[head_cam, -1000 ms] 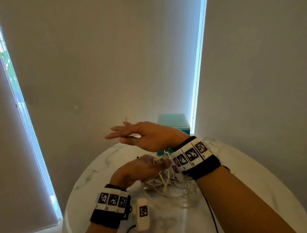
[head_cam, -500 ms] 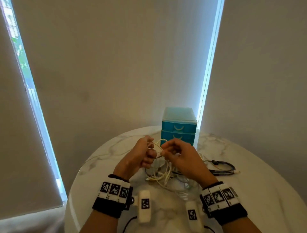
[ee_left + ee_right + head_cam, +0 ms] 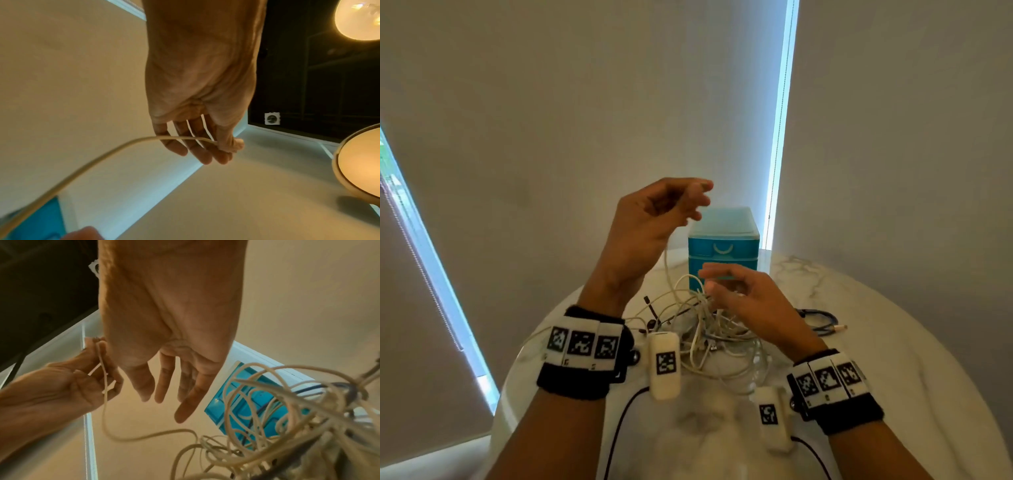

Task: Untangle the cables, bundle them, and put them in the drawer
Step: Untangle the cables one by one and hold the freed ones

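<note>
A tangle of white cables (image 3: 709, 332) lies on the round marble table (image 3: 893, 359), in front of a small blue drawer unit (image 3: 722, 246) with its drawers closed. My left hand (image 3: 695, 195) is raised above the tangle and pinches the end of one white cable (image 3: 666, 260) between thumb and fingers. In the left wrist view the white cable (image 3: 102, 155) runs from that pinch of my left hand (image 3: 224, 146) down and to the left. My right hand (image 3: 719, 284) hovers just over the tangle (image 3: 287, 418). The right hand's fingers (image 3: 164, 391) are spread and hold nothing.
A blue cable (image 3: 822, 322) lies apart on the table to the right of the tangle. Thin black leads (image 3: 650, 308) poke out at the tangle's left. Window blinds hang close behind the table, and the table edge curves near on the left.
Half a second ago both hands worked together at the tangle. My left hand has since risen, drawing one white cable upward, and my right hand has let go and spread its fingers.
</note>
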A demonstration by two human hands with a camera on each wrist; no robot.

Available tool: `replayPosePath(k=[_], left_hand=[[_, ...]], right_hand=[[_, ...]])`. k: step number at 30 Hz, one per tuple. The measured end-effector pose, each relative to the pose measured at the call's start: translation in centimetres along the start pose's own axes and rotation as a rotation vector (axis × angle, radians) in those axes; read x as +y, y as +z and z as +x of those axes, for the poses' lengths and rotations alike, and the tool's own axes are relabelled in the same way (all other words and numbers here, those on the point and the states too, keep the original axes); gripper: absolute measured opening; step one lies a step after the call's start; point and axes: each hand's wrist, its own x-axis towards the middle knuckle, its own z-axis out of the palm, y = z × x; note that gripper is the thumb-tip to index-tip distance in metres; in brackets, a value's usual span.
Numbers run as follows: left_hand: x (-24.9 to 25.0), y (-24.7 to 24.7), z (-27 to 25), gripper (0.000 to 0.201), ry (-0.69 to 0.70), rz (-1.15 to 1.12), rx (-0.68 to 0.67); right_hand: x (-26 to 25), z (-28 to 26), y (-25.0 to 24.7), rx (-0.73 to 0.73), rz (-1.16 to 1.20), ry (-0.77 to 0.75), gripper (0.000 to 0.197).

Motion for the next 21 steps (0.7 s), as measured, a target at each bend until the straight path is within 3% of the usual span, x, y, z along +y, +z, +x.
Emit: replayPosePath(k=[1,3,6,8,10,11,13,15,18,19,21], left_hand=[[0.6,0.6,0.3,0.024,0.025,-0.016,0.012],[1.5,1.9,0.9,0.027,0.098,-0.023,0.088],[2.9,2.7,1.5,0.022,0.314,-0.011,0.38],[3.9,1.4,2.1,0.015,0.54,0.109,0.605],[4.2,-0.8,3.0,0.01,0.68,0.527,0.789],[3.9,-1.7,3.6,0.011,0.672,0.745,0.798],[1.7,-2.3,4.8,0.019,0.495,1.048,0.583],[-2.1,-1.2,4.9,0.027,0.214,1.145,0.214],[-8.1,0.1,2.9,0.025,-0.09,0.983,-0.122],[-9.7,0.4,2.0,0.021,-0.179,0.874,-0.183],[-11.8,1.2,0.5,0.013,-0.347,0.67,-0.241]], right_hand=[[0.2,-0.3,0.0,-0.008,0.02,0.014,0.021],[0.4,-0.9,0.7,-0.166,-0.027,-0.005,0.028],[-0.1,-1.6,2.6,-0.518,-0.067,-0.121,0.067],[-0.1,-1.2,2.9,-0.469,-0.045,-0.141,0.078],[0.2,-1.0,2.0,-0.323,-0.02,-0.062,0.069],[0.5,-1.0,1.4,-0.293,0.011,-0.027,0.061],[1.1,-1.0,0.5,-0.295,0.039,0.011,0.045],[1.6,-0.9,0.0,-0.281,-0.16,0.021,0.041],[2.4,-0.7,-0.1,-0.402,-0.502,0.065,0.054],[2.4,-0.8,-0.1,-0.404,-0.531,0.067,0.047],[2.7,-0.7,-0.6,-0.273,-0.486,0.052,0.029]])
